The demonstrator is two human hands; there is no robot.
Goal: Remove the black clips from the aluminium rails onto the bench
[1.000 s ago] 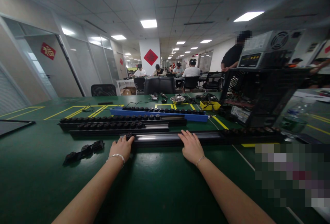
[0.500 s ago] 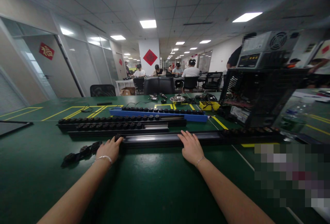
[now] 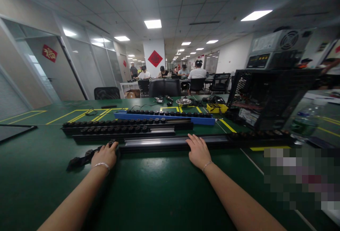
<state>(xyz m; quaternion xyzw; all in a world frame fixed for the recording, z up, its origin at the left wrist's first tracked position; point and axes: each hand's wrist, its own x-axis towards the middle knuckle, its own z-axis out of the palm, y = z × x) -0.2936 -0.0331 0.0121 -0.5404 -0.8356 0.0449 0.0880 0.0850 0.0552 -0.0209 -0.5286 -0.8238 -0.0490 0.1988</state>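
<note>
A long black rail with a shiny channel lies across the green table in front of me. At its right stretch, a row of round black socket-like pieces sits in the channel. My left hand is closed around a strip of linked black pieces just off the rail's left end; the strip trails to the left on the table. Its fingertips partly hide the strip's near end. My right hand grips the rail near its middle, fingers over the front edge and thumb out of sight.
Behind lie two similar filled black rails and a blue rail. A metal bowl, yellow tray and cables are farther back. On the right stand an open computer case and plastic bottle. People sit at distant tables.
My left hand has shifted a little left, off the rail's end and along the black strip. The right hand stays on the rail.
</note>
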